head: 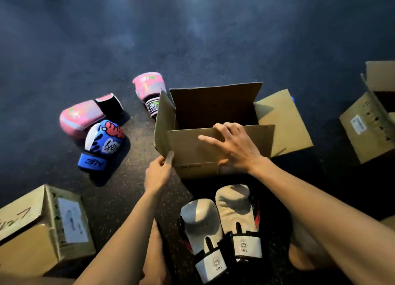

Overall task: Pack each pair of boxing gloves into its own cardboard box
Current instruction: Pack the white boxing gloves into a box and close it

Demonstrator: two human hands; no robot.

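Head: right fingers (229,127) round box flap (192,147)

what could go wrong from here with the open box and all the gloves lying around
The near flap of the open box stands up, held by the right hand. If released, it may fold in and block the white gloves. Only one blue glove shows, lying against a pink glove, while the other pink glove lies apart, so pairs could get mixed.
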